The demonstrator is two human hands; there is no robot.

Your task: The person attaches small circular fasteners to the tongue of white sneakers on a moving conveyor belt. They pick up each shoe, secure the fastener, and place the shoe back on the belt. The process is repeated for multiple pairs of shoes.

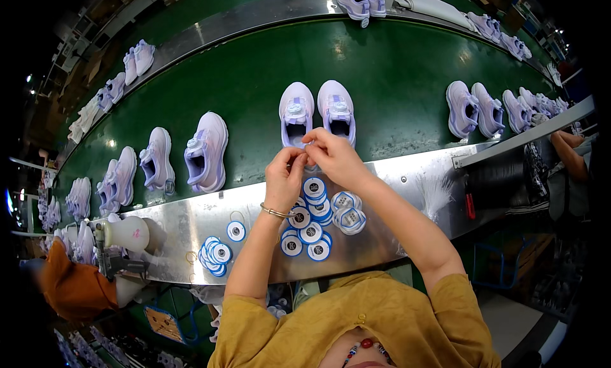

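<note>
In front of me a pair of pale lilac shoes stands side by side on the green belt, toes away from me: a left shoe [296, 107] and a right shoe [335, 104]. My left hand [284, 176] and my right hand [336, 157] meet at the heel of the left shoe. Both have fingertips pinched together; whatever lies between them is too small to make out. Below the hands, on the metal ledge [184, 225], lie round white tags with blue rims [310, 233]. Just right of these is a pile of grey-and-white round tags [349, 213].
More round tags [216, 256] lie to the left, near a white cone-shaped spool [130, 234]. Thin clear plastic strands [436, 197] and a red-handled tool [470, 206] sit at the right. Other shoe pairs [207, 153] line the belt. A metal bar [528, 131] crosses at right; people sit on both sides.
</note>
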